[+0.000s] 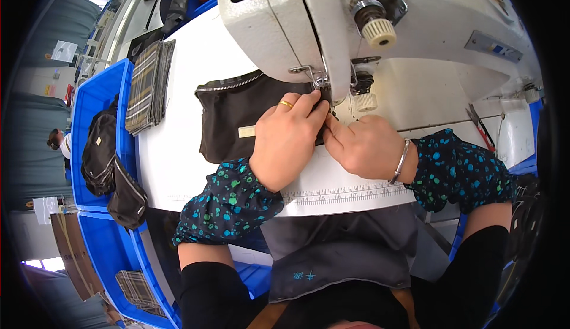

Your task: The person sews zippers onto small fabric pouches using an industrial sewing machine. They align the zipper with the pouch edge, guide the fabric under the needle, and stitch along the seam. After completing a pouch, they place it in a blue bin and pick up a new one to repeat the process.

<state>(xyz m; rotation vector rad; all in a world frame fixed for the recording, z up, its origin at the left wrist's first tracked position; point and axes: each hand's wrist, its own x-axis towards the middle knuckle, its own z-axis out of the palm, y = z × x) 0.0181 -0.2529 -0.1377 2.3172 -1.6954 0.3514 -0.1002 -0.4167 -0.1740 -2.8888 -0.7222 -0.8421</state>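
A black fabric pouch piece [228, 112] with a metal zipper [231, 82] along its far edge and a small cream label [246, 132] lies on the white sewing table [178, 168]. Its right end is under the needle area of a white sewing machine [320, 82]. My left hand [288, 133], with a gold ring, rests on the piece, its bent fingers gripping it close to the presser foot. Beside it, my right hand [368, 145] pinches the right edge with thumb and forefinger. The fingertips of both hands nearly meet; the exact grip beneath them is hidden.
On the table's left stands a stack of plaid fabric pieces [148, 85]. Blue bins at the left hold black pouches [101, 151] and more plaid pieces [139, 290]. Red-handled snips [482, 128] lie at the right. A printed ruler [350, 195] runs along the near edge.
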